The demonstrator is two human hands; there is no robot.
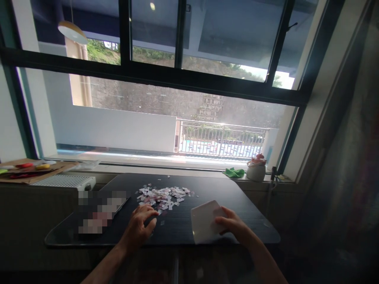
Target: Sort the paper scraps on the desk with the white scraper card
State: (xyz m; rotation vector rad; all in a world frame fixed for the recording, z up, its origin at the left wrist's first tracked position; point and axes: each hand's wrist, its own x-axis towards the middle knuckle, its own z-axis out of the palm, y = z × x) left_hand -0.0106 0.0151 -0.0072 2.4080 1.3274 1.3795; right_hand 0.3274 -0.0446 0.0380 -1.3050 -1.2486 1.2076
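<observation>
Well, my two hands are apart over the near side of the desk (pixel 180 232), in the lower middle of the frame. My right hand (pixel 232 224) is clamped on the right side of a whitish container (pixel 204 225), thumb and fingers gripping it as it tilts at lower right of centre. My left hand (pixel 142 225) is loosely curled, palm down, with a gap between thumb and forefinger; it sits just beside the near left edge of a loose heap of paper scraps (pixel 166 194), and I cannot tell whether my fingertips touch any of them. The scraps lie spread on the dark top around the middle of the frame, well apart from the container, with a few strays near them. At lower left, on the same desk, is an item blurred into blocks (pixel 102 215), too obscured for me to name. Behind, toward the right of the frame, a green cloth (pixel 233 172) lies beside a pale pot (pixel 256 172) on the sill, below a wide dark-framed window (pixel 154 77). A yellow-rimmed lamp (pixel 73 32) shows at upper left, and a metal railing (pixel 222 138) right of centre through the glass.
</observation>
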